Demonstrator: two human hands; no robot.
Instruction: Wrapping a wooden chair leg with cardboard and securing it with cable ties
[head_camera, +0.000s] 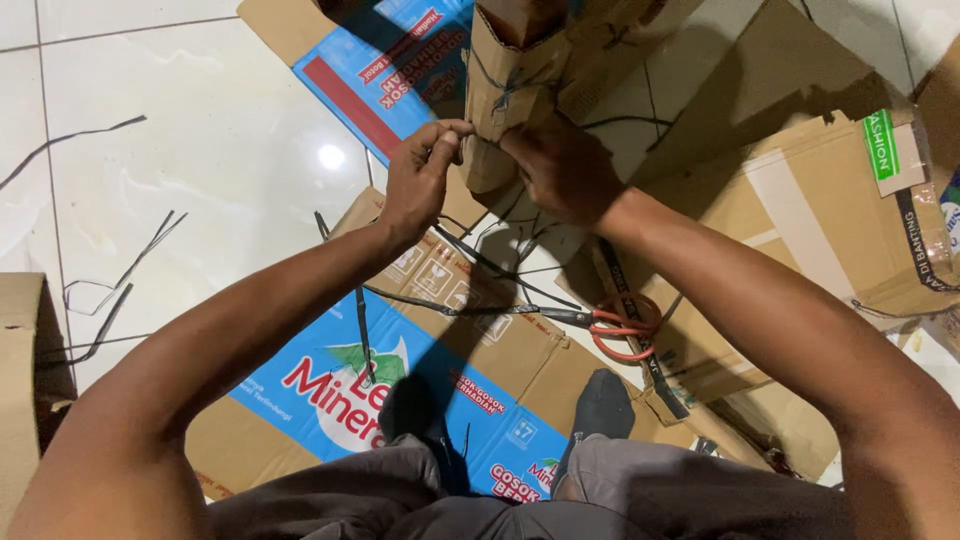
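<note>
A folded brown cardboard bundle (510, 75) stands upright in front of me, bound with thin black strap (490, 85). My left hand (420, 180) pinches the strap at the bundle's lower left edge. My right hand (560, 170) grips the bundle's base and the strap on the right side. Loose ends of black strap (480, 260) trail down from both hands onto the flattened boxes.
Orange-handled scissors (610, 325) lie on a flattened blue-and-brown box (400, 390) near my knees. More flattened cardboard (800, 200) covers the right side. Black strap offcuts (110, 290) lie on the white tiled floor at left. A brown box edge (20, 380) stands at far left.
</note>
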